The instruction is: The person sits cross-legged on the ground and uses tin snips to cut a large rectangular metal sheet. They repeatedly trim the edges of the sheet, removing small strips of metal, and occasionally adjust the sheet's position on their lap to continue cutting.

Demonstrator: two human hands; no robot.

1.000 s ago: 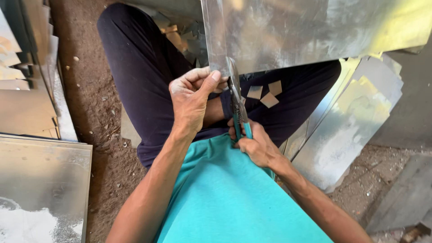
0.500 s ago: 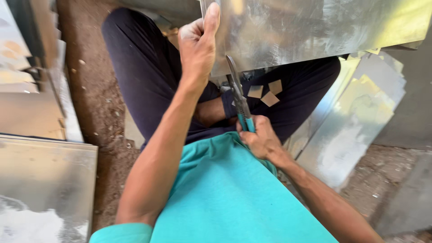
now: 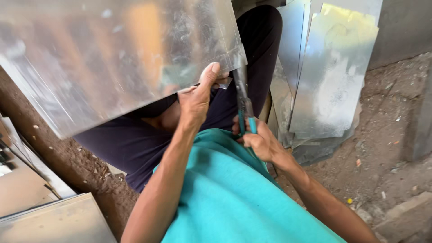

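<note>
A large, thin metal sheet filled the upper left of the view, tilted with its lower edge slanting down to the left. Its shiny silver surface was blurred and carried warm, hazy reflections. A pair of tin snips with teal handles stood nearly upright at the sheet's lower right corner, the dark blades pointing up and meeting the edge of the metal there.

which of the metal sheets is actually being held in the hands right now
The big shiny sheet raised at upper left: the left hand grips its lower edge beside the snips. The sheets leaning at right go untouched.
</note>
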